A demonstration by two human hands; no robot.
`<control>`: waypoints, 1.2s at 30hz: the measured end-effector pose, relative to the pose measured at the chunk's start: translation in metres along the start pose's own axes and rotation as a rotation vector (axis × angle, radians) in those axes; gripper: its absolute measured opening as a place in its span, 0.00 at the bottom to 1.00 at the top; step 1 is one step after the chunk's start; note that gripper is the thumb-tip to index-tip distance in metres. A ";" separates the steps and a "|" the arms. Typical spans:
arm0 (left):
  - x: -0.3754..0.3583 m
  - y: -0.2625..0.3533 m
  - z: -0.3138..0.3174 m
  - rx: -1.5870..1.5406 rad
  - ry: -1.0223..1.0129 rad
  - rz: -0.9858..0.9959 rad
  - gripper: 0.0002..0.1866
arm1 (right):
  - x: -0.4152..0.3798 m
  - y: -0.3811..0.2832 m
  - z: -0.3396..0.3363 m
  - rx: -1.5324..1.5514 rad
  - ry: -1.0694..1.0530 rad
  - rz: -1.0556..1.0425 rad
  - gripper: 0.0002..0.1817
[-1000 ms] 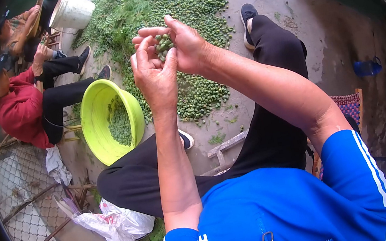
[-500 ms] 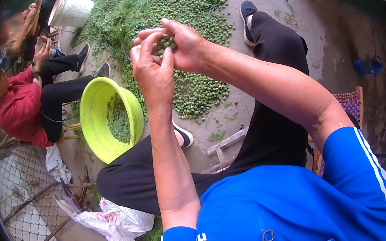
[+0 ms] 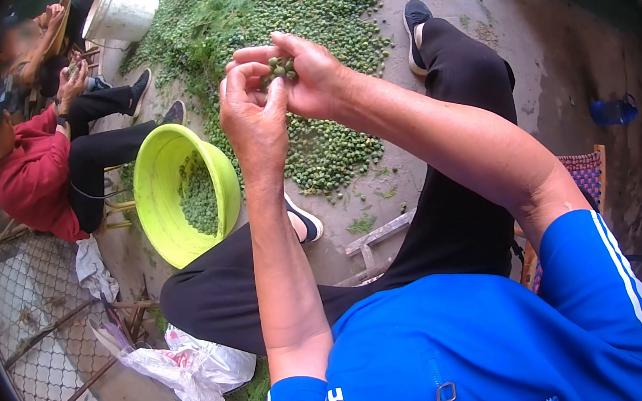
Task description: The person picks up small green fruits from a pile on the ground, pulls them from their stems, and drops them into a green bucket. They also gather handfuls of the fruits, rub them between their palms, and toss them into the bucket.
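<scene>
"So, what do our hands hold?"

"We cradle a few round green fruits [image 3: 281,68] in our right hand [image 3: 315,78], its fingers cupped around them. Our left hand [image 3: 255,128] curls against them; we can't tell whether it pinches one."

"And the others?"

"We see a green heap [image 3: 332,158] on the floor [image 3: 514,33] beyond our knees, and more in the yellow-green basin [image 3: 158,197] on the left."

"Which step is this?"

"Close finger work, we judge; any next move calls for a steady palm and light fingertips."
</scene>
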State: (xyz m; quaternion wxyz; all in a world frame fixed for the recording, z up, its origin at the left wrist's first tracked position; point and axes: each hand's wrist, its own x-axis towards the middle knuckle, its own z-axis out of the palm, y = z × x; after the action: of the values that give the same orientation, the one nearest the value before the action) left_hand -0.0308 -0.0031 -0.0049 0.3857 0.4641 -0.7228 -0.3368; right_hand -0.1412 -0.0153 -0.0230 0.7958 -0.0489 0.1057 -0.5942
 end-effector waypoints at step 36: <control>0.006 -0.002 -0.043 -1.344 -0.039 -0.297 0.11 | 0.003 0.007 0.021 0.123 -0.098 0.009 0.41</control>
State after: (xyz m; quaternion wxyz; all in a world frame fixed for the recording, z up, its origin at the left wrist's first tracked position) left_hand 0.0061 -0.0151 0.0153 0.5267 0.2120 -0.2926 -0.7694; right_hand -0.1289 -0.0170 -0.0048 0.8041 -0.0285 0.0302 -0.5931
